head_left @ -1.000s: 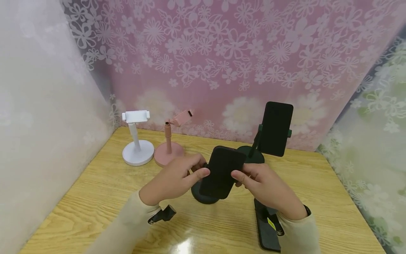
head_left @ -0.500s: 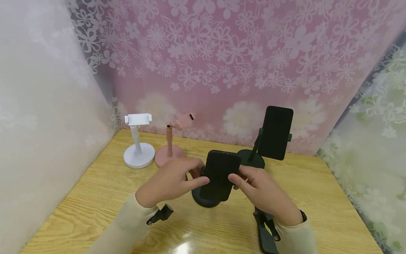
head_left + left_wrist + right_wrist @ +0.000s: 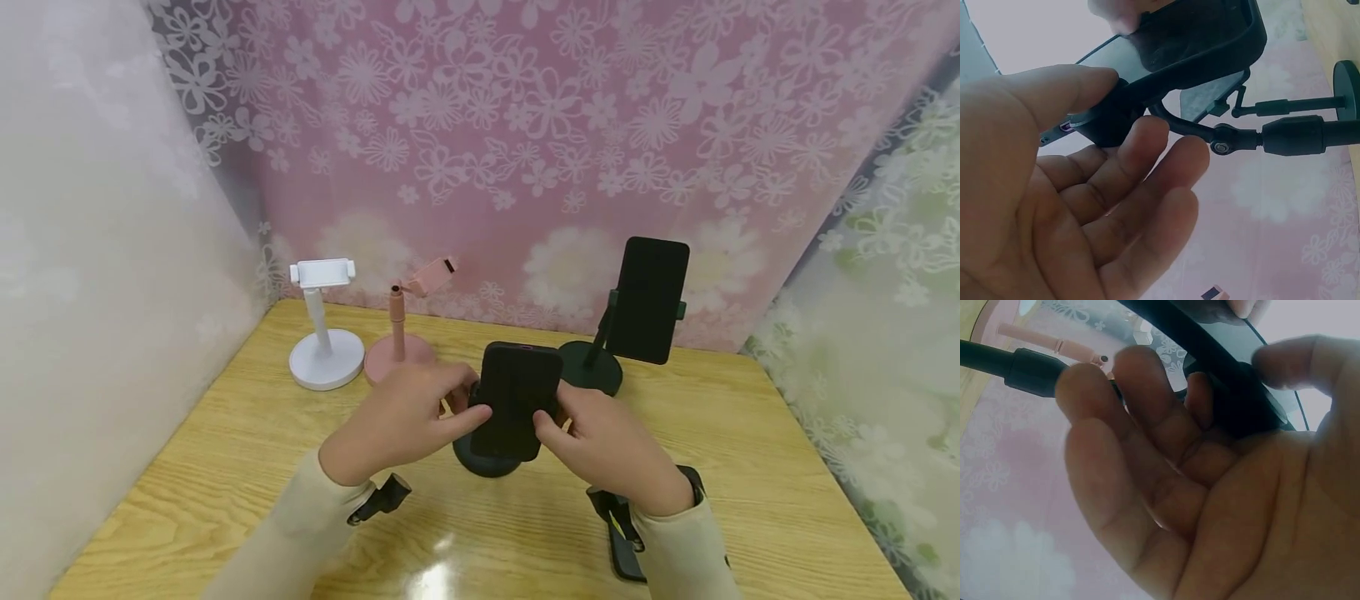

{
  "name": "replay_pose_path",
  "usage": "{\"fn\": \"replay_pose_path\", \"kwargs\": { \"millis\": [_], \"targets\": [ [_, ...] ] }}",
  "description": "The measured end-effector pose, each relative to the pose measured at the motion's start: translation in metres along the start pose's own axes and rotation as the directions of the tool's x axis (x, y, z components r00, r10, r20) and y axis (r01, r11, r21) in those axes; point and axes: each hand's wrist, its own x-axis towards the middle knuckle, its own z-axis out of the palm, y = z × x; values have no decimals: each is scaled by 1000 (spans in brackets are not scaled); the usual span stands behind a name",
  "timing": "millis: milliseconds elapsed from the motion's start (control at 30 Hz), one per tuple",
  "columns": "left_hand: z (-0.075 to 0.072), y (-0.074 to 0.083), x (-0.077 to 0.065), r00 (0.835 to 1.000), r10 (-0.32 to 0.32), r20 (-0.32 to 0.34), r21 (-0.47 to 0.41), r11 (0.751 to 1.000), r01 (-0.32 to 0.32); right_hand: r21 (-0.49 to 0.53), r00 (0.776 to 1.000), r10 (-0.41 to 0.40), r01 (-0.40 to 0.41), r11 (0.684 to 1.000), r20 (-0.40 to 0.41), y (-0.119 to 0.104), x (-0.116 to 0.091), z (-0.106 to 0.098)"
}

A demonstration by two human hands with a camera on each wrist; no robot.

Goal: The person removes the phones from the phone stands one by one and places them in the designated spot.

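Both hands are gripping a black phone (image 3: 516,400) that is sitting in the clamp of a black stand (image 3: 486,461) near the middle of the table (image 3: 225,433). Left hand (image 3: 401,421) is pinching the phone's left edge, thumb on the front and fingers curling behind, as the left wrist view shows. Right hand (image 3: 600,442) is doing the same on the right edge, thumb pressing the rim and fingers wrapping round the back by the clamp.

Judging by its look, the phone is a stiff, flat slab, fairly light, in a matte case that should give some grip. Its glass face is likely fragile, so the long edges are the safest place to hold, as the hands are doing now. The stand's jointed arm (image 3: 1285,134) looks rigid, with a round, weighted base, and its neck could swivel under pressure.

Behind it, a second black phone (image 3: 648,300) is standing upright in a dark green stand (image 3: 591,367). To the left, a white stand (image 3: 326,367) and a pink stand (image 3: 401,354) are waiting just beside each other, both without phones. Another dark object (image 3: 626,554) is lying flat on the table under the right forearm, partly hidden.

Pale sleeves are covering both wrists. The tabletop is light wood with a glossy, reflective finish, probably a little slick. Pink floral lace is hanging behind the table, with white fabric on the left and green-tinted lace on the right.
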Motion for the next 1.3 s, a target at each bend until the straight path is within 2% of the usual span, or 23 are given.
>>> {"fn": "replay_pose_path", "kwargs": {
  "millis": [167, 300, 367, 433, 500, 567, 633, 700, 733, 833, 933, 1033, 1133, 1300],
  "targets": [
    [3, 0, 1, 1000, 5, -11, 0, 1000, -5, -14, 998, 50, -50, 999, 27, -3, 0, -1],
    [4, -1, 1, 1000, 8, -11, -33, 999, -8, 1, 999, 49, -49, 999, 8, -4, -1, -2],
    [4, 0, 1, 1000, -4, -1, -72, 997, 4, 7, 998, 35, -35, 999, -49, -4, -3, -2],
    [4, -1, 1, 999, -35, 13, -122, 992, 36, 23, 989, 18, -15, 1000, -149, -5, -5, -2],
    [4, -1, 1, 997, -77, 28, -182, 980, 81, 13, 957, -12, 16, 1000, -289, -8, -7, 1],
    [4, -2, 1, 993, -112, 39, -230, 966, 118, -21, 897, -69, 67, 998, -437, -11, -9, 6],
    [5, -2, 1, 991, -128, 42, -263, 955, 135, -90, 830, -145, 114, 989, -538, -15, -10, 10],
    [5, -2, 2, 992, -123, 41, -269, 955, 129, -183, 772, -231, 150, 972, -592, -19, -9, 13],
    [5, -1, 2, 992, -116, 40, -268, 955, 123, -226, 752, -268, 161, 961, -602, -21, -9, 14],
    [5, -1, 2, 994, -99, 35, -259, 960, 104, -335, 725, -359, 187, 924, -588, -27, -7, 13],
    [6, -1, 2, 995, -88, 39, -259, 961, 95, -412, 724, -415, 197, 890, -550, -35, -6, 11],
    [5, -1, 1, 996, -80, 42, -267, 960, 88, -470, 738, -451, 205, 858, -501, -44, -5, 8],
    [5, 0, 1, 997, -74, 38, -266, 961, 82, -515, 765, -463, 202, 833, -448, -53, -3, 4],
    [7, 0, 2, 996, -75, 38, -257, 963, 82, -571, 825, -435, 174, 802, -361, -66, 0, 1]
  ]
}}
